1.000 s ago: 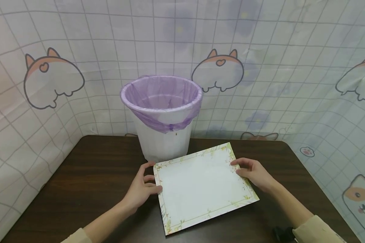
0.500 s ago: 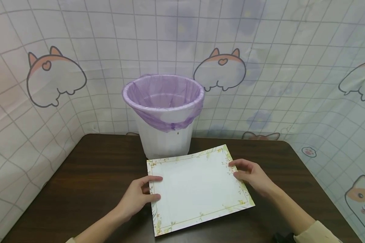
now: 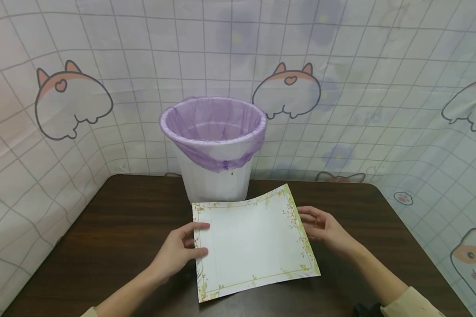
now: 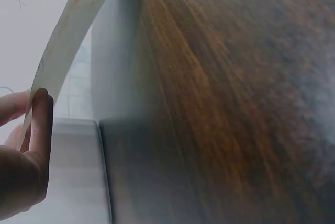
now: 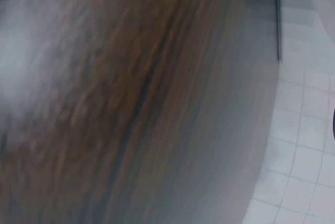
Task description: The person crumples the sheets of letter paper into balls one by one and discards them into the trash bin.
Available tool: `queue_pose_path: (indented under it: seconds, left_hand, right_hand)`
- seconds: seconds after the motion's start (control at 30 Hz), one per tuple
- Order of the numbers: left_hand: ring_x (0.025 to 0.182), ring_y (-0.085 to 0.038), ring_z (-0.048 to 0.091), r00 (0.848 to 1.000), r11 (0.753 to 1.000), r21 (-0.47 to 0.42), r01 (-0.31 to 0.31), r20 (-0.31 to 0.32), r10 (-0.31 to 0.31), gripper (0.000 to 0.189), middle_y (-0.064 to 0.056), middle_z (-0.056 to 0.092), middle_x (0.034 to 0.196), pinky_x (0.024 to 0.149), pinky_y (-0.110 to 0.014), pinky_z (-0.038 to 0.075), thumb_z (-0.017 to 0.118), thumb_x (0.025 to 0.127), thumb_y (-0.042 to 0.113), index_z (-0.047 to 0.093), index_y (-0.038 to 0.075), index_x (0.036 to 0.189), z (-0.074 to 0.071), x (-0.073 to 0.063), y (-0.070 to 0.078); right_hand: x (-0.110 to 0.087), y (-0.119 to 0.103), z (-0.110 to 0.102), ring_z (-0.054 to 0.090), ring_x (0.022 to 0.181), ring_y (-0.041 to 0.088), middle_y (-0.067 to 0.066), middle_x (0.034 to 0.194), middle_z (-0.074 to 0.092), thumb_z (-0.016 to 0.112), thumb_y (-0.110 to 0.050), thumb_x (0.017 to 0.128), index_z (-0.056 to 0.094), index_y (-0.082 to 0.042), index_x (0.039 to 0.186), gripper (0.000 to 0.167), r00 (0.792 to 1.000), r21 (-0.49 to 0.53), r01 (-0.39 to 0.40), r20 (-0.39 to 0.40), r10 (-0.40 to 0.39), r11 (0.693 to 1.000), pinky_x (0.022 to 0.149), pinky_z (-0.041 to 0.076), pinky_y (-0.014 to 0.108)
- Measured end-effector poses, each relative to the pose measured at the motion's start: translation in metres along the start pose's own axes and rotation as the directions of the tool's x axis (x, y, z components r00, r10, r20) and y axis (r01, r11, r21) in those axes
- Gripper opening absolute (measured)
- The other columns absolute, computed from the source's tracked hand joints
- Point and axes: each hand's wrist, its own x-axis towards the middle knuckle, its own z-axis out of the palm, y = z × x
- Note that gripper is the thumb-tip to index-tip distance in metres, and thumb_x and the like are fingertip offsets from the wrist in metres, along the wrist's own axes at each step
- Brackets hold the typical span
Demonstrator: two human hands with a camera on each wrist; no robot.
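A white sheet of paper point(image 3: 250, 242) with a green and yellow floral border is tilted over the table, its right side bowed upward. My left hand point(image 3: 174, 253) pinches the left edge, thumb and index finger on the printed face. In the left wrist view, the paper point(image 4: 68, 35) runs between the fingers of the left hand point(image 4: 31, 150). At the right edge, my right hand point(image 3: 327, 231) has loosely bent fingers, their tips right at the border or just behind it. The right wrist view shows no hand.
Behind the paper stands a white trash bin point(image 3: 216, 180) lined with a purple bag point(image 3: 222, 154). The dark wood table point(image 3: 123, 237) ends at a white grid-patterned cloth point(image 3: 206, 53) with cartoon corgis. A small black object point(image 3: 366, 310) lies by the right sleeve.
The left hand has shifted its grip farther onto the paper. The paper has moved left, turned slightly and bowed up, and the right thumb has come off its face.
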Motion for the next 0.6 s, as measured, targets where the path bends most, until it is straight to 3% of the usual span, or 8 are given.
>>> queue_pose_path:
  seconds: [0.13,0.23,0.37,0.47,0.6]
  left_hand:
    - [0.104,-0.03,0.069,0.999,0.999,-0.046,-0.025,0.026,0.027,0.062,-0.024,0.058,0.134,0.079,-0.033,0.059,0.075,0.084,-0.013,0.056,0.0,0.141,0.002,0.002,0.001]
    - [0.101,-0.029,0.07,0.999,0.999,-0.028,-0.043,0.021,0.043,0.064,-0.024,0.058,0.134,0.074,-0.03,0.059,0.076,0.083,-0.013,0.055,0.002,0.142,0.005,0.004,0.003]
    - [0.091,-0.026,0.071,0.997,0.997,0.01,-0.073,0.004,0.073,0.07,-0.023,0.061,0.128,0.068,-0.027,0.055,0.078,0.083,-0.01,0.051,0.005,0.145,0.009,0.007,0.007]
    - [0.088,-0.027,0.071,0.997,0.997,0.007,-0.082,-0.006,0.082,0.078,-0.022,0.062,0.126,0.072,-0.03,0.057,0.079,0.083,-0.01,0.044,0.008,0.15,0.014,0.008,0.009]
    - [0.09,-0.028,0.071,0.998,0.998,-0.023,-0.057,-0.033,0.056,0.094,-0.02,0.061,0.128,0.077,-0.034,0.059,0.079,0.083,-0.01,0.03,0.016,0.158,0.019,0.009,0.011]
  right_hand:
    - [0.006,0.001,0.007,0.059,0.128,0.024,0.01,0.14,0.06,0.053,0.014,0.099,0.045,0.011,0.142,0.044,0.992,-0.02,0.087,0.094,-0.085,0.996,0.094,0.055,0.037]
    - [0.011,-0.002,0.015,0.055,0.132,0.026,0.013,0.147,0.053,0.058,0.012,0.098,0.048,0.009,0.143,0.046,0.984,-0.047,0.123,0.137,-0.115,0.991,0.099,0.052,0.037]
    - [0.018,-0.006,0.025,0.045,0.14,0.033,0.021,0.159,0.035,0.06,0.012,0.096,0.048,0.01,0.141,0.046,0.976,-0.057,0.126,0.188,-0.114,0.99,0.105,0.048,0.044]
    - [0.024,-0.007,0.032,0.037,0.144,0.035,0.028,0.162,0.024,0.059,0.013,0.096,0.049,0.011,0.14,0.045,0.968,-0.08,0.114,0.231,-0.093,0.99,0.106,0.047,0.048]
    - [0.029,-0.004,0.039,0.037,0.145,0.027,0.032,0.162,0.02,0.06,0.011,0.097,0.051,0.005,0.141,0.045,0.961,-0.161,0.107,0.269,-0.061,0.981,0.105,0.047,0.046]
